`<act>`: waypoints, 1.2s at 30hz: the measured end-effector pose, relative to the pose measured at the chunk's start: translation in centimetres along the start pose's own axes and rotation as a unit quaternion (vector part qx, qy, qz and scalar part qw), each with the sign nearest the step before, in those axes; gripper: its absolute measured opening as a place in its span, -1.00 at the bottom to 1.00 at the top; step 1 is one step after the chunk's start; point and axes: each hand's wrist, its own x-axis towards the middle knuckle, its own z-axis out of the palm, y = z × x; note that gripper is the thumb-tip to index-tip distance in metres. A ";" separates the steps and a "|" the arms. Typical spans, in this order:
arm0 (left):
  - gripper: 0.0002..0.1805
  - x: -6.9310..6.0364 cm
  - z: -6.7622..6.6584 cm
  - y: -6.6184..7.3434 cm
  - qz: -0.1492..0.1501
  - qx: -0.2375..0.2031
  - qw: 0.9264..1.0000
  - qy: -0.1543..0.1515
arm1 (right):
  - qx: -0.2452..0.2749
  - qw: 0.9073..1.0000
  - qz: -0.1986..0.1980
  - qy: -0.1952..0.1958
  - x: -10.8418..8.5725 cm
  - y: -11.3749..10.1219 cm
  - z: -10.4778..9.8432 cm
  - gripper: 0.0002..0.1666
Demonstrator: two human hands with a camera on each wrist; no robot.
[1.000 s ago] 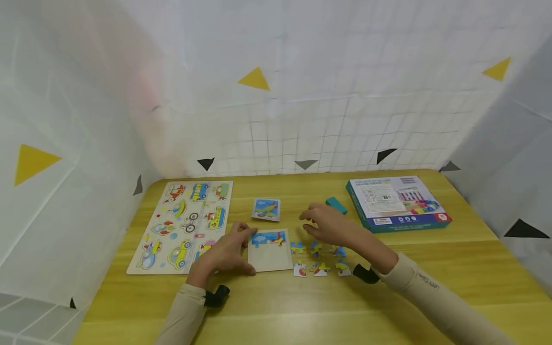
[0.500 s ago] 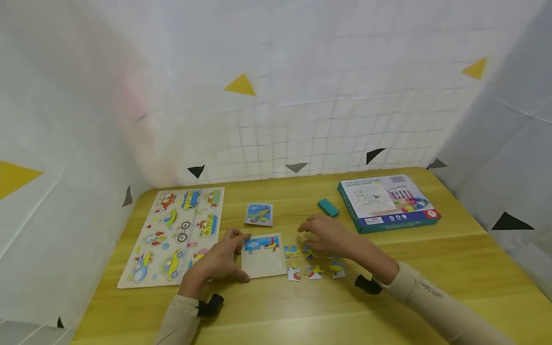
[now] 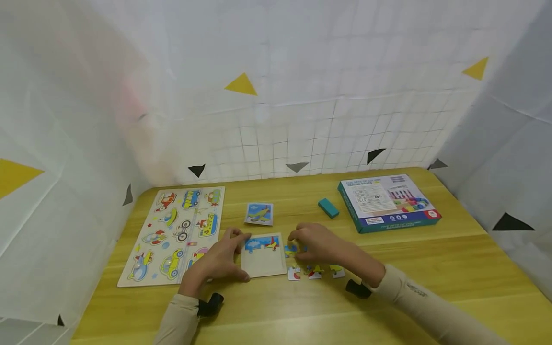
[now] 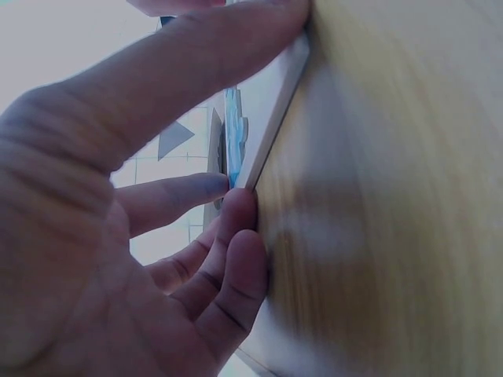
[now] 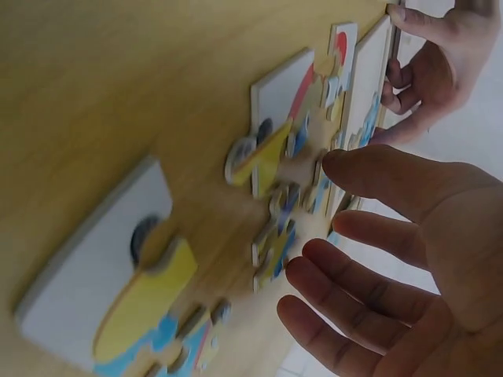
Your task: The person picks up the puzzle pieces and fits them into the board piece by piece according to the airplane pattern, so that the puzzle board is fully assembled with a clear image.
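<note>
My left hand (image 3: 221, 256) holds the left side of a small square wooden puzzle board (image 3: 264, 265), thumb near its front corner, index finger near its back corner. Along the board's back edge lie joined blue-sky pieces (image 3: 257, 243) with a red propeller. In the left wrist view, fingertips (image 4: 247, 255) touch the board's rim (image 4: 277, 118). My right hand (image 3: 319, 243) is low over the loose pieces right of the board. Its thumb and index finger stand apart around a blue jigsaw piece (image 3: 290, 251). The right wrist view shows the other fingers (image 5: 318, 271) spread loosely. Whether the thumb touches the piece is unclear.
Loose jigsaw pieces (image 3: 294, 274) lie in front of my right hand. Behind the board is an airplane picture card (image 3: 259, 214). A large vehicle puzzle board (image 3: 166, 239) lies left. A teal block (image 3: 328, 208) and a boxed bead set (image 3: 388, 201) sit at the back right.
The view first shifts slightly. My right hand then moves down and left from above the pieces, bringing its thumb and index finger around the blue jigsaw piece. My left hand stays on the board.
</note>
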 end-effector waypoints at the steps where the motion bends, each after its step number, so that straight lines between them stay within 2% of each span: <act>1: 0.14 0.0 0.0 0.0 0.000 0.000 1.000 0.000 | -0.002 1.000 -0.002 -0.001 0.1 -0.1 0.1 -0.57; 15: 0.14 0.3 -0.1 0.2 0.012 -0.002 1.000 -0.003 | 0.001 1.000 -0.024 -0.002 0.8 -0.2 0.4 -0.70; 36: 0.13 0.0 0.0 0.1 0.010 -0.002 1.000 0.000 | 0.022 1.000 0.003 -0.020 1.0 -0.5 0.3 -0.63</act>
